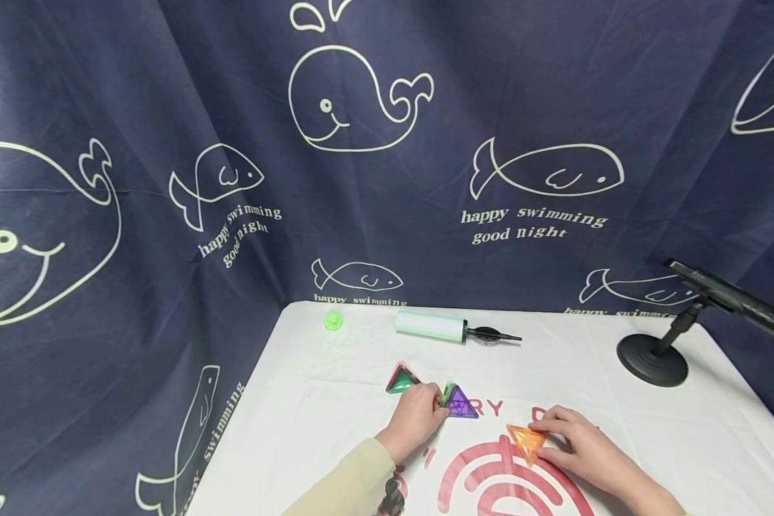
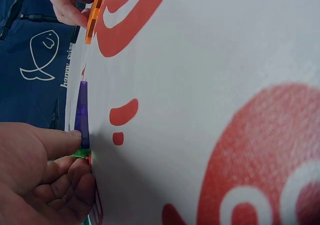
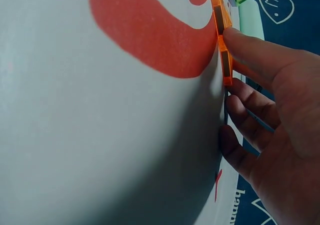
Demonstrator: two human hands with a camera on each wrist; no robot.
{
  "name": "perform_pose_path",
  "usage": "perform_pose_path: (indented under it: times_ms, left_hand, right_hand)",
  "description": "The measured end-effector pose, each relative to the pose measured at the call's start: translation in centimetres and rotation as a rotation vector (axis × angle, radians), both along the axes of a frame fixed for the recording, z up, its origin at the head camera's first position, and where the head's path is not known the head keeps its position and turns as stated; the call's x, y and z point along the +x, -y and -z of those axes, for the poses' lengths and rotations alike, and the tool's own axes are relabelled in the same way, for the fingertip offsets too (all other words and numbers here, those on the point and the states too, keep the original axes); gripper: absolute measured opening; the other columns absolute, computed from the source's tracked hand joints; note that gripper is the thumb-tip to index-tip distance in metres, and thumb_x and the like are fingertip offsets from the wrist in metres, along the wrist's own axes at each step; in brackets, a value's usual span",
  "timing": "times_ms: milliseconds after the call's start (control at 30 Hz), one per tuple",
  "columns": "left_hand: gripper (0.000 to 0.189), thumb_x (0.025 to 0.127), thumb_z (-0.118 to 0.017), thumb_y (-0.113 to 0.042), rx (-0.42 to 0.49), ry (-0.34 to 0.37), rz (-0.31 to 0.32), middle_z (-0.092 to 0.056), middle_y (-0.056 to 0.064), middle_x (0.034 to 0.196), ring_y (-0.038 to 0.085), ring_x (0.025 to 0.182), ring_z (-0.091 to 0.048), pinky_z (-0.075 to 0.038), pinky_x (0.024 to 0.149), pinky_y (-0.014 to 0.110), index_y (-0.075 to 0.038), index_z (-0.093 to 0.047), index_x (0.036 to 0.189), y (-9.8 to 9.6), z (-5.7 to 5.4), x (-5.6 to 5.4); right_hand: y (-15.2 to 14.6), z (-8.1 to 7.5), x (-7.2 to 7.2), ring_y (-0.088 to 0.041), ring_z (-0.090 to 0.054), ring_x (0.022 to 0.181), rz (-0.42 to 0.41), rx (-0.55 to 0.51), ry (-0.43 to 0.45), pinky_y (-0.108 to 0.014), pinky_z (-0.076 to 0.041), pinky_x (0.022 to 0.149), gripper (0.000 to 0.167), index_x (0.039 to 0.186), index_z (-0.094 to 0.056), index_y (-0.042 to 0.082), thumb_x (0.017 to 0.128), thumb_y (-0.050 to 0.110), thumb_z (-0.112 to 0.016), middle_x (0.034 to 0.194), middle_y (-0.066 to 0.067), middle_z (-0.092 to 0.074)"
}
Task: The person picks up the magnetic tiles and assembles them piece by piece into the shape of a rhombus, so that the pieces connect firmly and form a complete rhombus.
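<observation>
Head view: from my remote seat I watch two bare hands at work over a white tablecloth [image 1: 335,401] printed in red. The left hand [image 1: 415,414] pinches the purple triangular tile [image 1: 462,403] at its near-left side, where a green tile [image 1: 448,392] shows just behind it; I cannot tell whether the fingers take in the green one too. From the left wrist I see the thumb on the purple tile's end and the other fingers curled close by. The right hand [image 1: 574,441] grips an orange triangular tile [image 1: 525,441] by its right side, thumb and fingertips on it, one point of the triangle turned toward me. The right wrist view gives me dark strips in the orange edge. The orange tile sits over the red print, to the right of the purple one and apart from it. Left of the left hand I note a red-edged green triangle [image 1: 403,380]. Farther back: a bright green round toy [image 1: 332,320], a pale green hand pump [image 1: 431,326] with black nozzle, and, at right, a black stand [image 1: 653,360].
</observation>
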State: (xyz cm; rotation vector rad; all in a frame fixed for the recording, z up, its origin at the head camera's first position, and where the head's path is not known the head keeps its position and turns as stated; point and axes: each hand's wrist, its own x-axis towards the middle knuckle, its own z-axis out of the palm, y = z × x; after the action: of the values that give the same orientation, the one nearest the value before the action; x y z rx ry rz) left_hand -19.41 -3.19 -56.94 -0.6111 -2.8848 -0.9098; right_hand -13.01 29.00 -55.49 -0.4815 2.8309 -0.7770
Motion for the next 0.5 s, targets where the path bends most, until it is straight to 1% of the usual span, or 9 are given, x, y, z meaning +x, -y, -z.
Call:
perform_pose_path:
  times_ms: [200,300,500]
  left_hand:
    - [0.028,0.085,-0.085,-0.012,0.005,-0.013,0.005,-0.046,-0.013,0.061,0.003,0.056,-0.042,-0.039,0.056,0.022,-0.015,-0.059,0.076,0.01,0.07,-0.03]
    - [0.028,0.084,-0.085,-0.011,0.008,-0.016,0.008,-0.046,-0.012,0.060,0.004,0.056,-0.042,-0.038,0.056,0.023,-0.014,-0.059,0.075,0.02,0.03,0.02]
    - [0.027,0.084,-0.085,-0.010,0.016,-0.017,0.007,-0.046,-0.012,0.061,0.003,0.056,-0.042,-0.039,0.056,0.022,-0.013,-0.059,0.076,0.01,-0.09,0.10]
  right_hand:
    - [0.00,0.18,-0.04,-0.009,-0.052,0.098,0.004,0.008,-0.009,-0.045,-0.053,0.089,0.042,0.119,-0.077,0.023,0.085,0.046,-0.084,0.106,0.014,-0.057]
    - [0.06,0.20,-0.10,-0.010,-0.053,0.098,0.010,0.006,0.004,-0.047,-0.053,0.089,0.041,0.119,-0.077,0.023,0.085,0.044,-0.085,0.106,0.014,-0.057]
    - [0.14,0.07,-0.28,-0.017,-0.056,0.103,0.034,-0.016,0.040,-0.055,-0.051,0.095,0.038,0.116,-0.075,0.023,0.083,0.037,-0.088,0.110,0.010,-0.060]
